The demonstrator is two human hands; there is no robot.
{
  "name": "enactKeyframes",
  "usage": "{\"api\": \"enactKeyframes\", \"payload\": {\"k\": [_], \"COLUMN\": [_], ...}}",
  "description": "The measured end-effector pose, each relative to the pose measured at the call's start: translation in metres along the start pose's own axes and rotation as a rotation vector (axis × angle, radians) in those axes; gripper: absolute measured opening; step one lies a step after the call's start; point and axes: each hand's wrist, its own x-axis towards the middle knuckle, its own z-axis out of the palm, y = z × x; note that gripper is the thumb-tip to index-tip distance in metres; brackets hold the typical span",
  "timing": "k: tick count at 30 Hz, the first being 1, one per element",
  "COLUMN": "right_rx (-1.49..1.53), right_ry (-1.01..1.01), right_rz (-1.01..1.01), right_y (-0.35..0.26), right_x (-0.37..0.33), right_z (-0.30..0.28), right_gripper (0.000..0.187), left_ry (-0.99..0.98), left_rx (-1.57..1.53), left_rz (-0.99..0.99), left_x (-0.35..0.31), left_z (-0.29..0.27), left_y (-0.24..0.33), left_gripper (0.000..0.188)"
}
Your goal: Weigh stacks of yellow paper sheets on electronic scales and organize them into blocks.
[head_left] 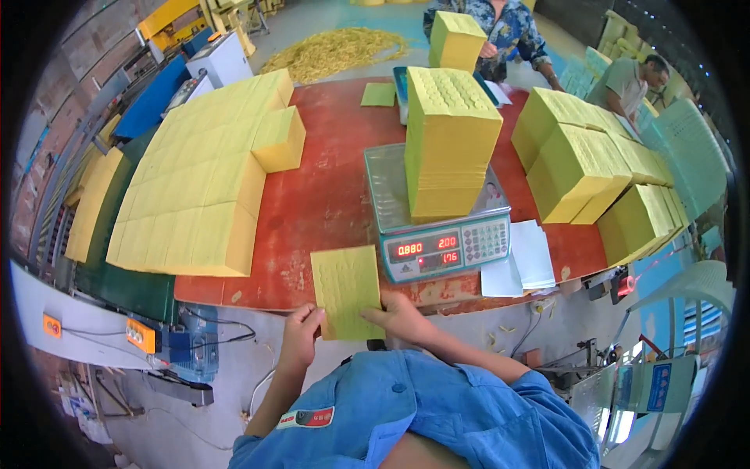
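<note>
Between my two hands a thin yellow paper sheet [346, 281], or a thin sheaf of sheets, is held upright over the table's front edge. My left hand [300, 327] pinches its lower left edge. On its lower right side, my right hand [397, 319] grips with the thumb laid across the front. Just beyond, to the right, stands a digital scale [445, 254] with a lit red display. A tall stack of yellow paper [451, 148] rests on the scale's metal plate, its top face embossed with wavy marks.
Many yellow paper blocks [187, 180] cover the red table's [328, 187] left side; more blocks [574, 164] stand at right. White papers [522, 262] lie beside the scale. Across the table is a co-worker [508, 39] with another stack [455, 41]; another person [631, 84] is at far right.
</note>
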Motion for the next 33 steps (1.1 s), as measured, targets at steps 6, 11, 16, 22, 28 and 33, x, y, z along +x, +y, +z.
{"api": "enactKeyframes", "payload": {"k": [6, 11, 16, 22, 28, 33], "right_rx": [-0.129, -0.431, -0.228, -0.206, -0.272, -0.272], "right_ry": [0.357, 0.65, 0.617, 0.594, 0.507, 0.48], "right_rz": [-0.334, -0.639, -0.462, -0.367, -0.36, -0.389], "right_y": [-0.156, -0.268, -0.274, -0.261, -0.251, -0.247], "right_x": [0.006, 0.031, 0.078, 0.085, 0.093, 0.089], "right_z": [-0.073, -0.146, -0.229, -0.239, -0.251, -0.245], "right_gripper": [0.037, 0.047, 0.045, 0.043, 0.041, 0.038], "left_ry": [-0.21, -0.48, -0.359, -0.31, -0.255, -0.213], "left_rx": [0.21, 0.24, 0.522, 0.61, 0.53, 0.543], "left_rz": [0.377, 0.618, 0.488, 0.431, 0.398, 0.41], "left_x": [0.071, 0.147, 0.201, 0.211, 0.2, 0.187], "left_z": [0.079, 0.171, 0.229, 0.228, 0.23, 0.23], "left_y": [0.159, 0.271, 0.287, 0.27, 0.26, 0.257], "left_gripper": [0.016, 0.021, 0.02, 0.023, 0.022, 0.022]}}
